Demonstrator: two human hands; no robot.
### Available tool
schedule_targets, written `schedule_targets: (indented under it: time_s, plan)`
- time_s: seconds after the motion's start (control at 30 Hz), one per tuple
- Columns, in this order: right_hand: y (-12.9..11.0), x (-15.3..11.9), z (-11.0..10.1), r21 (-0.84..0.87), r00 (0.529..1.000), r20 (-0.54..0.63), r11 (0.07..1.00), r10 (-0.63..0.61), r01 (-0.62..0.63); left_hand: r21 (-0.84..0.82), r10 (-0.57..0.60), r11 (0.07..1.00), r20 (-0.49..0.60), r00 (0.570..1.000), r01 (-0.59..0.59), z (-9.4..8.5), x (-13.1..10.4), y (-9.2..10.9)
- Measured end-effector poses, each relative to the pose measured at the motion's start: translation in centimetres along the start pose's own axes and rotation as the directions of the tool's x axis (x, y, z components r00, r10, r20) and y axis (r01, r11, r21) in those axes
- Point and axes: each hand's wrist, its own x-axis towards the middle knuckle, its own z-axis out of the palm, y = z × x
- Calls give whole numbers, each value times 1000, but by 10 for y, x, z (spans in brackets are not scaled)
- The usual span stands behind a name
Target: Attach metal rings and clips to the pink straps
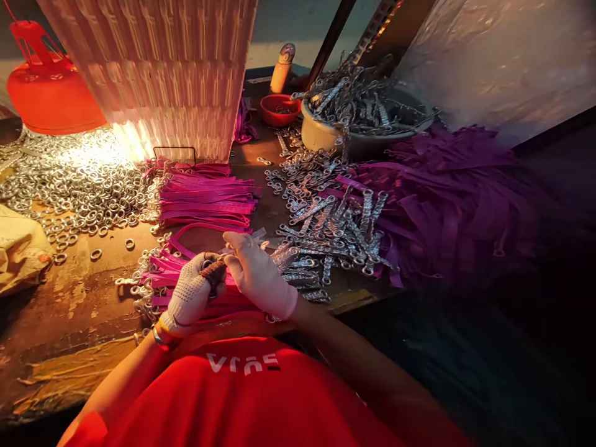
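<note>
In the head view, my left hand (192, 287) wears a white dotted knit glove with dark brown wrapping about the fingertips. Its fingers are curled closed. Against them presses my right hand (261, 276), in a smooth white glove, thumb and fingers pinched together. Whatever is between the two hands is too small and covered to make out. A pink strap (184, 234) curves up just behind my left hand. Beneath and beside both hands lie pink straps (161, 273) with metal rings at their left ends. Silvery ringed metal links (305, 273) lie right of my right hand.
Loose metal rings (88, 180) heap up at left under a red lamp (53, 93). A bundle of pink straps (205, 198) lies ahead, before a ribbed clear panel (177, 81). Metal links overfill a pale basin (319, 133) near a red bowl (279, 112). Purple straps (447, 205) pile up right.
</note>
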Motion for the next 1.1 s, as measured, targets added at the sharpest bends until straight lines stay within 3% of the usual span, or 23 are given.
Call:
schedule_targets:
  time_s: [0.1, 0.17, 0.23, 0.3, 0.43, 0.5, 0.53, 0.6, 0.67, 0.73, 0.8, 0.9, 1.0, 1.03, 1.1]
  plan:
    - [0, 6, -12, -197, 971, 216, 970, -100, 143, 314, 138, 939, 32, 990, -140, -8, 4, 4]
    - [2, 12, -21, -284, 910, 394, 924, -132, 257, 419, 156, 892, 62, 986, -168, -12, 9, 6]
    - [3, 16, -29, -339, 849, 517, 884, -109, 321, 416, 85, 902, 87, 993, -114, -13, 13, 6]
    - [6, 16, -36, -344, 831, 552, 888, -71, 305, 340, -39, 940, 125, 991, -6, -10, 15, 8]
    - [15, 6, -42, -265, 877, 474, 963, 78, 57, 154, -216, 970, 205, 955, 186, -3, 29, 15]
    - [23, 1, -42, -255, 910, 385, 965, 154, -56, 230, -211, 961, 242, 947, 156, -2, 46, 20]
    - [29, -1, -42, -260, 931, 314, 960, 186, -104, 341, -167, 937, 249, 954, 75, -1, 58, 22]
    - [41, -4, -41, -250, 957, 149, 946, 250, -208, 617, -5, 769, 266, 964, -167, 1, 84, 23]
    - [53, -7, -41, -198, 949, 31, 933, 314, -302, 818, 117, 480, 296, 948, -315, 8, 110, 19]
    - [62, -10, -42, -123, 942, -3, 934, 337, -335, 910, 98, 291, 279, 955, -296, 16, 129, 12]
    - [68, -15, -42, -78, 941, -2, 938, 339, -338, 952, 37, 221, 210, 977, -213, 24, 140, 3]
    - [71, -20, -41, -99, 933, 12, 929, 360, -357, 965, 16, 210, 157, 988, -157, 29, 143, -4]
    - [70, -18, -40, -109, 940, 23, 936, 340, -336, 954, 45, 216, 203, 978, -208, 22, 135, 2]
    - [69, -16, -39, -91, 953, 23, 950, 302, -299, 935, 64, 262, 231, 971, -240, 18, 130, 6]
    - [65, -10, -36, -47, 979, 26, 979, 200, -199, 850, 53, 464, 253, 966, -248, 7, 118, 16]
